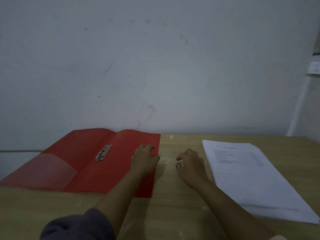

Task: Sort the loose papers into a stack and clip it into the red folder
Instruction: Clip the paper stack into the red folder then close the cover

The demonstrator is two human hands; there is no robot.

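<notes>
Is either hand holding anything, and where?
Nothing is gripped. The left hand rests on the right flap of the red folder; the right hand is empty beside the papers.

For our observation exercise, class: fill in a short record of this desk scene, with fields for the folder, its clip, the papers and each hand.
folder: red folder lying open on the wooden table
clip: metal clip near the spine, holding no paper
papers: white stack, right of the folder, apart from it
left: left hand rests on the folder's right flap
right: right hand between folder and stack, fingers loosely curled, holding nothing
</notes>
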